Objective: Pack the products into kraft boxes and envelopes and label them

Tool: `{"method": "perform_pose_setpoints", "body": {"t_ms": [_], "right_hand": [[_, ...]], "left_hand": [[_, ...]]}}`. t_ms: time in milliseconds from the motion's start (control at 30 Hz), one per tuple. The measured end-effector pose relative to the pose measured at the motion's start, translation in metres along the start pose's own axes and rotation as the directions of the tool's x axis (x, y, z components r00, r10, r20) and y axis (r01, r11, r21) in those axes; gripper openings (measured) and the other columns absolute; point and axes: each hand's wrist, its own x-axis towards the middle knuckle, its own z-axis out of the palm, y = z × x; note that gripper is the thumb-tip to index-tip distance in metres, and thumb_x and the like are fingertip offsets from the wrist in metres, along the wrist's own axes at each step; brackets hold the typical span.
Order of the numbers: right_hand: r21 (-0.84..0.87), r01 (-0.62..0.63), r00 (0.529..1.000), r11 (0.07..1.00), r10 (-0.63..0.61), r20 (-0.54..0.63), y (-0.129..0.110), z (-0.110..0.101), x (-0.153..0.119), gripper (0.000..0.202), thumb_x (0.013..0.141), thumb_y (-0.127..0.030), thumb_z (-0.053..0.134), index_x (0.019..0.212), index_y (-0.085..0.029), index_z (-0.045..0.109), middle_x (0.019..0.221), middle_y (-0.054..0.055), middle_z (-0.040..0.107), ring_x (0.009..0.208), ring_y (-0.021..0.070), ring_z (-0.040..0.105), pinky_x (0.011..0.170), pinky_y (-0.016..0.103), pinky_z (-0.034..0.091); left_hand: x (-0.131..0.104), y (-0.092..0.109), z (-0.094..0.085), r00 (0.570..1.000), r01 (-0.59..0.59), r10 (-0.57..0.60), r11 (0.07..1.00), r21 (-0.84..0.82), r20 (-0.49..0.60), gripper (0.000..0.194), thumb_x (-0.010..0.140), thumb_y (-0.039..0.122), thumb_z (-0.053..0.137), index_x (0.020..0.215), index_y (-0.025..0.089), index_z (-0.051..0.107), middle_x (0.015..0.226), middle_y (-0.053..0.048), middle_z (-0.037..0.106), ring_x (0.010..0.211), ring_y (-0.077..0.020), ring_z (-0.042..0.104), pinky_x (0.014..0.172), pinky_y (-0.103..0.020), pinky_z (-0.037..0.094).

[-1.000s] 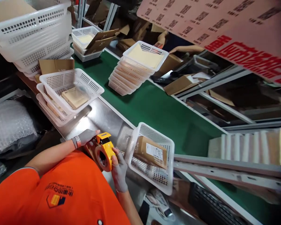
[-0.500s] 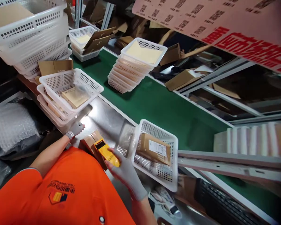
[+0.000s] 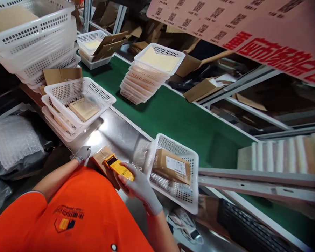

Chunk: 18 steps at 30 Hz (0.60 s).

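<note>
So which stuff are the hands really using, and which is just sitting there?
In use:
right hand holding the yellow tape gun
left hand on the small box

Just sitting:
basket with a parcel
basket stack on the belt
baskets at left
bubble wrap

Packing line: green conveyor belt, stacked baskets.

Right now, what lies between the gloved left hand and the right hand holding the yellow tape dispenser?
In the head view, a small cardboard box lies between the left hand and the right hand; the tape dispenser rests on it.
</note>
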Motion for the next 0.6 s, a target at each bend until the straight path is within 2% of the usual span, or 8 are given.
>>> {"method": "perform_pose_setpoints", "body": {"t_ms": [67, 167, 233, 333, 433, 533, 600], "right_hand": [[0.000, 0.015, 1.000, 1.000, -0.015, 0.008, -0.002, -0.001, 0.001, 0.066, 0.076, -0.051, 0.086, 0.132, -0.017, 0.083, 0.106, 0.009, 0.086, 0.090, 0.0290, 0.080, 0.079, 0.037, 0.065], [-0.006, 0.062, 0.998, 0.998, -0.062, -0.001, -0.008, 0.000, 0.003, 0.060, 0.077, -0.050, 0.088, 0.128, -0.020, 0.084, 0.111, 0.008, 0.087, 0.095, 0.0295, 0.081, 0.083, 0.037, 0.066], [-0.002, 0.074, 0.997, 0.997, -0.074, 0.004, -0.012, 0.001, 0.004, 0.058, 0.077, -0.050, 0.088, 0.128, -0.020, 0.085, 0.113, 0.008, 0.087, 0.096, 0.0291, 0.081, 0.085, 0.037, 0.065], [-0.006, 0.064, 0.997, 0.998, -0.064, 0.044, -0.009, -0.011, -0.008, 0.062, 0.080, -0.052, 0.085, 0.133, -0.020, 0.083, 0.118, 0.008, 0.087, 0.100, 0.0297, 0.081, 0.087, 0.037, 0.065], [-0.116, 0.005, 0.997, 0.993, 0.004, 0.074, 0.017, -0.045, -0.045, 0.065, 0.082, -0.055, 0.083, 0.138, -0.022, 0.082, 0.119, 0.009, 0.087, 0.101, 0.0320, 0.081, 0.087, 0.039, 0.065], [-0.280, -0.138, 0.984, 0.950, 0.165, 0.074, 0.057, -0.082, -0.090, 0.064, 0.079, -0.052, 0.083, 0.137, -0.025, 0.085, 0.112, 0.010, 0.088, 0.094, 0.0347, 0.082, 0.083, 0.041, 0.064], [-0.335, -0.217, 0.965, 0.917, 0.252, 0.065, 0.079, -0.091, -0.104, 0.063, 0.077, -0.047, 0.083, 0.135, -0.025, 0.087, 0.114, 0.011, 0.089, 0.095, 0.0365, 0.083, 0.084, 0.042, 0.063]], "left_hand": [[-0.002, 0.011, -0.002, 0.999, -0.039, 0.040, 0.999, 0.027, -0.020, 0.046, 0.107, 0.048, 0.049, 0.100, 0.015, 0.080, 0.098, -0.013, 0.082, 0.101, -0.0286, 0.075, 0.092, -0.038, 0.057], [-0.009, 0.036, 0.002, 0.984, -0.152, 0.142, 0.984, 0.097, 0.104, 0.058, 0.110, 0.061, 0.043, 0.085, 0.020, 0.075, 0.088, -0.009, 0.079, 0.087, -0.0259, 0.072, 0.082, -0.035, 0.054], [-0.013, 0.052, 0.007, 0.970, -0.188, 0.149, 0.961, 0.203, 0.194, 0.057, 0.112, 0.059, 0.044, 0.084, 0.020, 0.075, 0.088, -0.011, 0.080, 0.086, -0.0267, 0.073, 0.082, -0.034, 0.053], [-0.018, 0.063, 0.010, 0.969, -0.206, 0.133, 0.901, 0.381, 0.209, 0.054, 0.115, 0.048, 0.040, 0.092, 0.018, 0.078, 0.100, -0.017, 0.083, 0.096, -0.0293, 0.076, 0.089, -0.035, 0.052], [-0.018, 0.062, 0.009, 0.965, -0.228, 0.138, 0.863, 0.450, 0.223, 0.056, 0.118, 0.045, 0.037, 0.096, 0.016, 0.079, 0.105, -0.020, 0.083, 0.101, -0.0305, 0.077, 0.092, -0.035, 0.051], [-0.014, 0.059, 0.008, 0.962, -0.227, 0.129, 0.867, 0.444, 0.241, 0.058, 0.119, 0.045, 0.036, 0.095, 0.014, 0.079, 0.102, -0.021, 0.082, 0.100, -0.0317, 0.077, 0.092, -0.037, 0.050], [-0.012, 0.058, 0.009, 0.963, -0.221, 0.125, 0.874, 0.433, 0.241, 0.057, 0.118, 0.045, 0.038, 0.095, 0.014, 0.078, 0.101, -0.021, 0.081, 0.099, -0.0319, 0.076, 0.092, -0.038, 0.050]]}}
